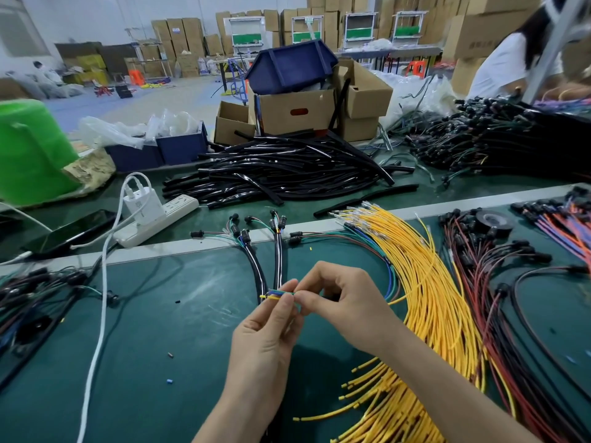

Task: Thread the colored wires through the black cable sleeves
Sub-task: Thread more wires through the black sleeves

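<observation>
Centrally, the left hand [265,334] and right hand [345,302] meet just above the worktop [160,330]. Bare green mat lies from 7 to 10 o'clock of them, crossed by a white cable [99,308] running 7 to 11. From 2 to 5 o'clock a fan of yellow wires [425,282] crowds close and passes under the right forearm; red and black leads [499,282] lie beyond at 3. A pale rail [179,251] edges the near mat at 12, with a sleeve heap [281,171] past it. Tangled harnesses [32,289] sit at the 9 o'clock edge.

Wires [276,294]: a short bundle with yellow, blue and green ends, lying level. The left hand pinches it between thumb and fingers. The right hand pinches it thumb to forefinger, just beside. Two glossy black sleeves [279,263] run from the bundle toward 12, splaying slightly, with plugs fanned over the rail. Fingers hide whether the bundle enters a sleeve.
</observation>
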`<action>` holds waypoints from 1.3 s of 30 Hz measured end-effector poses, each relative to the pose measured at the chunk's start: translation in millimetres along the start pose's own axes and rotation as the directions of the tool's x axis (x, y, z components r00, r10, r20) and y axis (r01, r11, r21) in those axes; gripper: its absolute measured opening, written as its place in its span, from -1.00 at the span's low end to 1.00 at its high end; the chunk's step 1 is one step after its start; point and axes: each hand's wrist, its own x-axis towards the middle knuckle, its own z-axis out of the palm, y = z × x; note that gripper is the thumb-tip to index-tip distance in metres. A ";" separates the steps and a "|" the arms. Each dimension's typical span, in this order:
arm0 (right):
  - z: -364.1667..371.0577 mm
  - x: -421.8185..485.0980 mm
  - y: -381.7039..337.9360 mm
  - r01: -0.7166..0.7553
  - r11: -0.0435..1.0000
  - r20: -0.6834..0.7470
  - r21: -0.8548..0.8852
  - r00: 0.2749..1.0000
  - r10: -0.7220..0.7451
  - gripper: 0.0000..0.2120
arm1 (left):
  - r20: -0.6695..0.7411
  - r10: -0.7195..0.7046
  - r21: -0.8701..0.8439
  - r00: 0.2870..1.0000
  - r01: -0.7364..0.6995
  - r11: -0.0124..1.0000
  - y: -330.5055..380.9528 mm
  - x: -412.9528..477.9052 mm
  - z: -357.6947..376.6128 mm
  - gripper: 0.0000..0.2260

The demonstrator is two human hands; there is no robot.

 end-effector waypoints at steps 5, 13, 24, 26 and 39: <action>1.7 0.7 1.2 -0.114 0.988 0.099 0.106 0.990 0.104 -0.89 | -0.011 0.089 0.068 0.996 -0.089 0.994 -3.2 0.9 -3.1 -0.82; -72.2 21.3 -13.2 -0.101 0.984 -0.255 0.147 0.957 0.136 -0.93 | -0.062 0.079 -0.052 0.995 -0.083 0.995 9.2 8.1 -6.8 -0.81; -190.8 8.7 75.6 -0.794 0.479 -0.486 -0.374 0.608 0.628 -0.74 | 0.026 0.067 -0.011 0.997 -0.067 0.998 3.1 4.4 -6.8 -0.81; -192.0 5.8 83.0 -0.796 0.530 -0.511 -0.291 0.598 0.617 -0.79 | 0.038 0.066 0.000 0.997 -0.066 0.998 2.9 4.2 -5.7 -0.81; -189.5 25.2 90.8 -0.818 0.432 -0.598 -0.379 0.573 0.561 -0.85 | 0.050 0.029 0.045 0.998 -0.032 0.998 2.7 2.4 -7.8 -0.82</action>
